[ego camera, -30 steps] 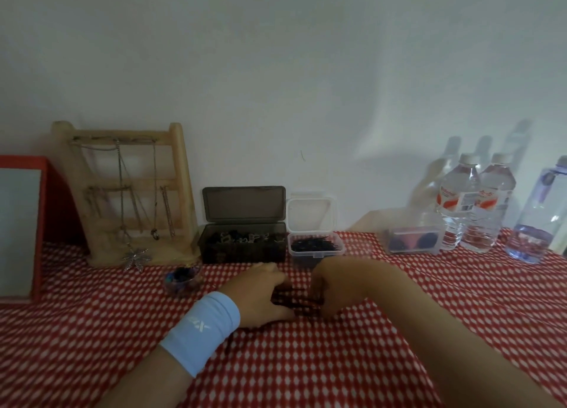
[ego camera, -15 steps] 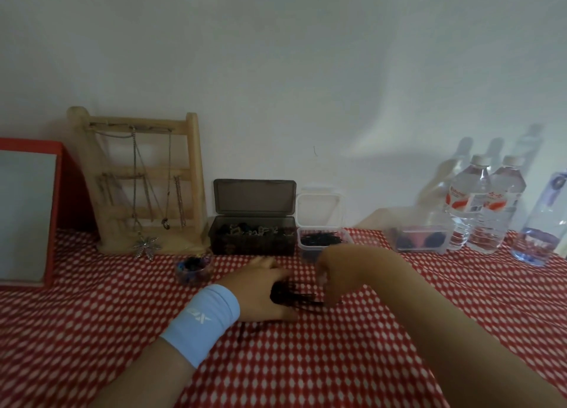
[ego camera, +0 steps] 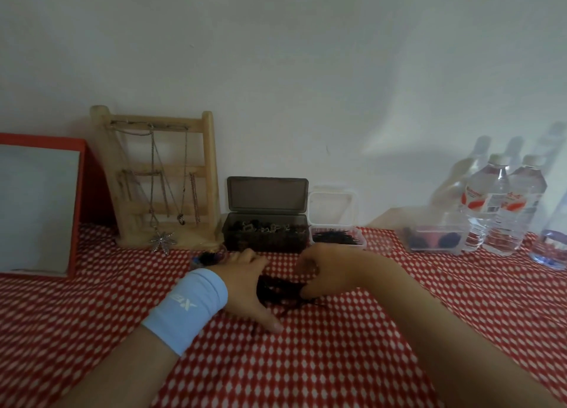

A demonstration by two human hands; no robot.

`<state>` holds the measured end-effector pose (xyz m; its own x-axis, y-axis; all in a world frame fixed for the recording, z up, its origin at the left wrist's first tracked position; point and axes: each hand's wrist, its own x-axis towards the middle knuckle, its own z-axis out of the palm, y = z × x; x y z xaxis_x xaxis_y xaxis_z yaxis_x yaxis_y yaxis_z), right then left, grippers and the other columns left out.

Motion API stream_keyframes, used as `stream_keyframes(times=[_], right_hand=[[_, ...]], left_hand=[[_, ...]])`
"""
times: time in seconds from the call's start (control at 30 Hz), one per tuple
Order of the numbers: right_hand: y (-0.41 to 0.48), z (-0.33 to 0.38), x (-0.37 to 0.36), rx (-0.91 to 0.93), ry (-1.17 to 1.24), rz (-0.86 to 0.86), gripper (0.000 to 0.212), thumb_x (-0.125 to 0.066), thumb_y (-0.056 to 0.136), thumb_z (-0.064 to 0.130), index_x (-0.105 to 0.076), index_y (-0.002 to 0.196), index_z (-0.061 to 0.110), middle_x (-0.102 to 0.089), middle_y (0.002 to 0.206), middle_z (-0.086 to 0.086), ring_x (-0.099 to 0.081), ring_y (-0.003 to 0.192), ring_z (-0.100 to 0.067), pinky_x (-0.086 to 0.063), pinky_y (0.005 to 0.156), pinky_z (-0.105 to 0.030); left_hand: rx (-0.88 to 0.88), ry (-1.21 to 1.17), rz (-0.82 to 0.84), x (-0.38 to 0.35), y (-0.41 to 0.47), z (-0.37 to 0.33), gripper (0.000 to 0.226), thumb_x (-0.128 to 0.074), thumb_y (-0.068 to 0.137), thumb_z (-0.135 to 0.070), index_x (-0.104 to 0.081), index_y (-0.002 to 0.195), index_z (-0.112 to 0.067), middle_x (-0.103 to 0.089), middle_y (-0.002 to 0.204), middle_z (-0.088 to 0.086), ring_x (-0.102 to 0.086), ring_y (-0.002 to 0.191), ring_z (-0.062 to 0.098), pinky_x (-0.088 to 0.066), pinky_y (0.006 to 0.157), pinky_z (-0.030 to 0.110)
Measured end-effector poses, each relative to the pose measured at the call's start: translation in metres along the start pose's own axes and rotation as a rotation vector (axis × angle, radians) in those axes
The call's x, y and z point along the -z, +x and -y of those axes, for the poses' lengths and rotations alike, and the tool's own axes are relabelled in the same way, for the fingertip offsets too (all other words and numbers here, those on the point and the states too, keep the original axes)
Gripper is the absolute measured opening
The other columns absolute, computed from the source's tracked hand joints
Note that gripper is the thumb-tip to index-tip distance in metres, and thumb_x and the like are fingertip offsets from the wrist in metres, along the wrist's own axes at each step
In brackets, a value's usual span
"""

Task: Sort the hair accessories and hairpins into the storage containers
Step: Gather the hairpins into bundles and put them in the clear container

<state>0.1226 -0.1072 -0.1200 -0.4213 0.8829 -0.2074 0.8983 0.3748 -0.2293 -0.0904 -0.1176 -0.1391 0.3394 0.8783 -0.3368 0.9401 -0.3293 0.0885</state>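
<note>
Your left hand (ego camera: 245, 288) is now spread wider than a second ago, thumb flat on the cloth (ego camera: 337, 361), gripping nothing, fencing the hairpins (ego camera: 277, 288) lying between your hands. Your right hand (ego camera: 325, 272) curls, pinching a bunch at the pile's right edge (too blurred to count). The clear box (ego camera: 362, 240) just beyond looks their likely home.

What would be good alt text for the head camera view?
A person's left hand and right hand cup a pile of dark hairpins on a red checked tablecloth. Behind stand an open grey box and a small open clear box holding dark pins.
</note>
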Motion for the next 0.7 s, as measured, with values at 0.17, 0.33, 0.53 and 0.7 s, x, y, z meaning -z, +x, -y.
stream_keyframes(times=[0.17,0.33,0.53,0.7], right_hand=[[0.010,0.003,-0.013,-0.006,-0.019,0.073,0.055,-0.078,0.080,0.041,-0.057,0.130,0.034,-0.055,0.124,0.011,-0.053,0.111,-0.012,-0.045,0.097,-0.029],[0.014,0.008,-0.010,0.019,-0.010,0.035,0.041,-0.074,0.087,0.035,-0.062,0.125,0.029,-0.055,0.107,0.014,-0.057,0.102,-0.010,-0.044,0.084,-0.020],[0.033,0.038,-0.018,0.036,-0.017,0.067,0.066,-0.059,0.089,0.053,-0.040,0.144,0.021,-0.040,0.140,-0.007,-0.041,0.128,-0.028,-0.040,0.107,-0.046],[0.054,0.054,-0.028,0.112,-0.016,0.004,0.032,-0.060,0.094,0.043,-0.066,0.107,0.015,-0.060,0.114,-0.004,-0.059,0.097,-0.022,-0.052,0.089,-0.037]], left_hand=[[0.089,0.004,-0.054,-0.014,-0.009,0.005,0.123,-0.071,0.053,-0.080,-0.014,0.148,-0.026,-0.010,0.154,-0.001,-0.012,0.143,0.024,-0.027,0.115,0.048],[0.132,0.053,-0.184,-0.018,-0.021,0.007,0.126,-0.071,0.053,-0.078,-0.009,0.148,-0.024,-0.009,0.153,0.002,-0.013,0.143,0.027,-0.029,0.114,0.050],[0.162,0.003,-0.073,-0.010,-0.034,0.008,0.060,-0.071,0.067,-0.069,-0.056,0.098,-0.020,-0.061,0.094,-0.002,-0.059,0.085,0.012,-0.052,0.075,0.026],[-0.009,-0.161,-0.207,-0.018,-0.028,0.015,0.018,-0.070,0.084,-0.035,-0.073,0.093,-0.019,-0.069,0.097,-0.006,-0.064,0.088,0.010,-0.053,0.078,0.022]])
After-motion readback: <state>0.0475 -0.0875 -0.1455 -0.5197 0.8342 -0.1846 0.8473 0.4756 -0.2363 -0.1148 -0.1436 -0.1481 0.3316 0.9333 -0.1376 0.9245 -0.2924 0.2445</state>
